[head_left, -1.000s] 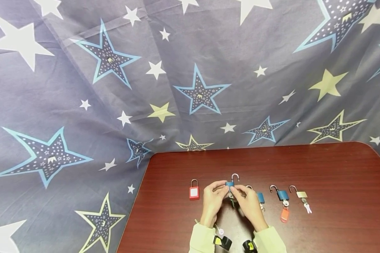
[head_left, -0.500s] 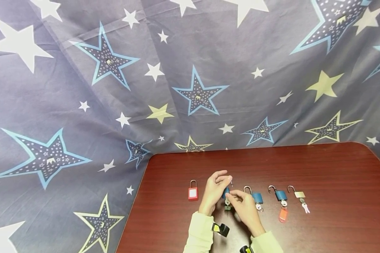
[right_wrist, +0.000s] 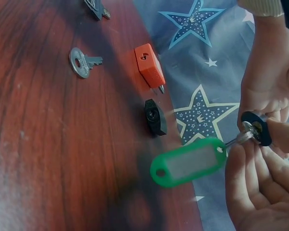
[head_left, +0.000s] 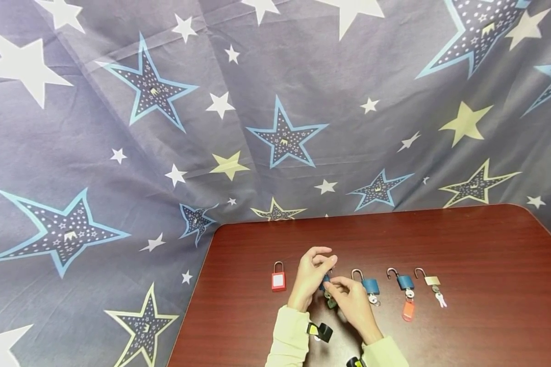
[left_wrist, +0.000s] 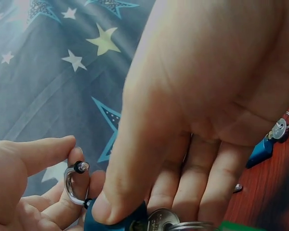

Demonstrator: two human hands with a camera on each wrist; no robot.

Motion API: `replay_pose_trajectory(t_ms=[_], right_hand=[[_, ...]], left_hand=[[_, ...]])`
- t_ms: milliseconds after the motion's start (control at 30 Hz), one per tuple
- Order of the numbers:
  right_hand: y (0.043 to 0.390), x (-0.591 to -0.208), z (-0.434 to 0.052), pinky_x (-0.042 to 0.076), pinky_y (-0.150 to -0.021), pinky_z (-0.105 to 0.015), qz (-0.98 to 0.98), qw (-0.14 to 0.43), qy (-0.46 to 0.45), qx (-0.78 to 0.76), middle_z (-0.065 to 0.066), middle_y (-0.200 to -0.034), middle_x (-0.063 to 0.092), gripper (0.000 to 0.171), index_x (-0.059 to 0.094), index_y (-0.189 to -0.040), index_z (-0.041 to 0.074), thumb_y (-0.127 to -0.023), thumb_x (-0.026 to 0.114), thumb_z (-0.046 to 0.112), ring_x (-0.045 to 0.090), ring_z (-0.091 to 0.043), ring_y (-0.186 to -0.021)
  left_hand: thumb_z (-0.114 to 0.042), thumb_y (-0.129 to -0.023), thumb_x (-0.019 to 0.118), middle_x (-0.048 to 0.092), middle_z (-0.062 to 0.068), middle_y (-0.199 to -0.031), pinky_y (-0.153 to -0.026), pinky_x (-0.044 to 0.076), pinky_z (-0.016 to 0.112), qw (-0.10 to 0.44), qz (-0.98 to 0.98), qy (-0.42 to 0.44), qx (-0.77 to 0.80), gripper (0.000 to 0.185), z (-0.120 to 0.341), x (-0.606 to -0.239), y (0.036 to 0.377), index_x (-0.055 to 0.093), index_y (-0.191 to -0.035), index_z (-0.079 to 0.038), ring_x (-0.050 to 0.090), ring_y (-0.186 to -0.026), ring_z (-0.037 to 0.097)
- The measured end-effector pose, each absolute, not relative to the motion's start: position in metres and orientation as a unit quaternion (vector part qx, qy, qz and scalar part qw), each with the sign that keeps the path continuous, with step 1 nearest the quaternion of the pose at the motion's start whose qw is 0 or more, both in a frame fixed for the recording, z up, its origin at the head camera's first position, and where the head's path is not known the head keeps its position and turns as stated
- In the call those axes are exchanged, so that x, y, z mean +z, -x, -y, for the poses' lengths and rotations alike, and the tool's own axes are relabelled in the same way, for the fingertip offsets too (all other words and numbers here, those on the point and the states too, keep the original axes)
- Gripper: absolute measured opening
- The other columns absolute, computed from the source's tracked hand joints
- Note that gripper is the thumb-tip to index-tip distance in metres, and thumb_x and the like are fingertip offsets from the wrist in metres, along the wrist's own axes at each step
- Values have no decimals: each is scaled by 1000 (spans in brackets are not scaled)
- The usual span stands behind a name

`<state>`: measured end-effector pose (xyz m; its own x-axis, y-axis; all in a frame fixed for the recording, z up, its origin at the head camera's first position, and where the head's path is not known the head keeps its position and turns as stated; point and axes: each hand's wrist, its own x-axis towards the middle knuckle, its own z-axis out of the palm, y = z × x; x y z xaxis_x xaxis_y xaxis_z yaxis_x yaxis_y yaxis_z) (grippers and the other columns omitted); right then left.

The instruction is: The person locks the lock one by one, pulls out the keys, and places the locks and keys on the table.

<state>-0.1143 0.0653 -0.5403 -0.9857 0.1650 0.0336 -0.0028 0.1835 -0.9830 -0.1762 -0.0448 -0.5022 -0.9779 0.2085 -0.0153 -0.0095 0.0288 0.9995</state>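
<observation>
- Padlock (head_left: 325, 282), blue, held above the table (head_left: 464, 244) between both hands, at 3 o'clock from the red padlock (head_left: 278, 281).
- Left hand (head_left: 308, 278) fingers grip its body.
- Right hand (head_left: 351, 300) pinches its key (right_wrist: 244, 131).

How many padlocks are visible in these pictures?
5: a red padlock at the left, a blue padlock in the hands, then two more blue padlocks and a brass padlock rightward. Others may be hidden.

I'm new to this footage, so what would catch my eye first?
At the table's near edge, the left hand holds a blue padlock while the right hand holds its key, which carries a green key tag. A red padlock lies to their left, and three opened padlocks lie to their right.
</observation>
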Motion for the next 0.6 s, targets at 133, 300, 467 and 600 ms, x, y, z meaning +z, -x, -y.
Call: replay_pose_trajectory(t_ms=[133, 300, 467, 600], right_hand=[[114, -540, -64, 53, -61, -21, 770, 63, 53, 633, -6, -76, 72, 13, 74, -94, 1, -89, 73, 12, 63, -6, -64], [115, -540, -64, 52, -62, -20, 769, 64, 55, 633, -5, -75, 71, 12, 74, -94, 1, -90, 73, 13, 63, -6, -66], [114, -540, -65, 52, -62, -20, 766, 64, 58, 637, -6, -76, 72, 14, 74, -96, 0, -90, 72, 13, 63, -6, -67], [114, -540, -66, 51, -61, -20, 767, 67, 64, 635, -6, -77, 71, 18, 74, -97, -2, -90, 73, 14, 62, -5, -66]], left_hand=[[-16, -90, 72, 64, -3, -71, -61, 46, 21, 77, -718, -66, 688, 29, 47, -500, 175, 64, -116, -4, 59, -65, 13], [-15, -91, 72, 59, -6, -67, -59, 43, 20, 69, -719, -63, 689, 30, 49, -498, 175, 63, -115, 1, 54, -64, 14], [-12, -90, 72, 65, -3, -74, -63, 45, 19, 67, -715, -62, 693, 32, 53, -499, 173, 63, -116, 3, 58, -70, 13], [-12, -89, 74, 71, 9, -89, -68, 50, 18, 72, -710, -57, 699, 30, 58, -500, 171, 66, -113, 4, 63, -77, 11]])
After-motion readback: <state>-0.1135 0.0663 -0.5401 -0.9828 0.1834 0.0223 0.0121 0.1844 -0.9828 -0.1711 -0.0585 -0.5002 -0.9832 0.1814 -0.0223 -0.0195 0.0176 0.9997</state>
